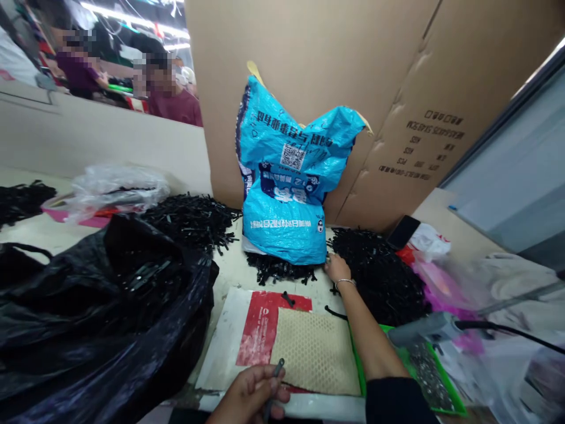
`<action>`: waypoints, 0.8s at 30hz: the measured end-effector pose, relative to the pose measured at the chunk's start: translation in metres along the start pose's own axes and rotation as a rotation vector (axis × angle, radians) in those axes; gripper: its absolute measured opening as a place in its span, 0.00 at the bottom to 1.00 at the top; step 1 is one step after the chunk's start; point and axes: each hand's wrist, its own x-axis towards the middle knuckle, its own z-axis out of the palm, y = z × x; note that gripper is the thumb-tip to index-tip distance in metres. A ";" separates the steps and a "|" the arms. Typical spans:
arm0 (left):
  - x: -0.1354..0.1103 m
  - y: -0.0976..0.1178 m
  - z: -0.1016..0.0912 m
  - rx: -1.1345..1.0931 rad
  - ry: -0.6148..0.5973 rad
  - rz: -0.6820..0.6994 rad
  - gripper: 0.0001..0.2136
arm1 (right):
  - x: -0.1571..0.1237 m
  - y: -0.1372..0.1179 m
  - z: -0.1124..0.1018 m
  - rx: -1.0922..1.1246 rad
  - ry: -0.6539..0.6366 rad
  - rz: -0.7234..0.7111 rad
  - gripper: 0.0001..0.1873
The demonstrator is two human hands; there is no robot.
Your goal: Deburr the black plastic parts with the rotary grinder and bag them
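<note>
Grey and slim, a small piece is clamped in fingers of the left hand near the beige mat. The right hand is beside the blue sack; I cannot tell its fingers' state.

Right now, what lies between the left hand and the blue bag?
In the head view, a beige mat on a red-and-white board, a small black piece and a black pile lie between the left hand and the blue bag.
</note>
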 end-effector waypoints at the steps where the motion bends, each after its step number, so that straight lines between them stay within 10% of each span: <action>1: 0.002 0.000 -0.001 -0.015 0.013 0.007 0.27 | 0.003 -0.002 0.003 0.010 -0.005 0.001 0.16; 14: 0.033 0.038 -0.006 -0.005 0.191 0.169 0.25 | -0.088 0.024 0.013 0.325 0.140 -0.071 0.22; 20: 0.096 0.066 0.020 -0.076 0.145 0.196 0.16 | -0.093 -0.002 0.027 0.621 0.080 -0.234 0.22; 24: 0.138 0.069 0.032 0.058 0.349 0.253 0.18 | -0.080 -0.015 0.059 0.672 0.039 -0.258 0.24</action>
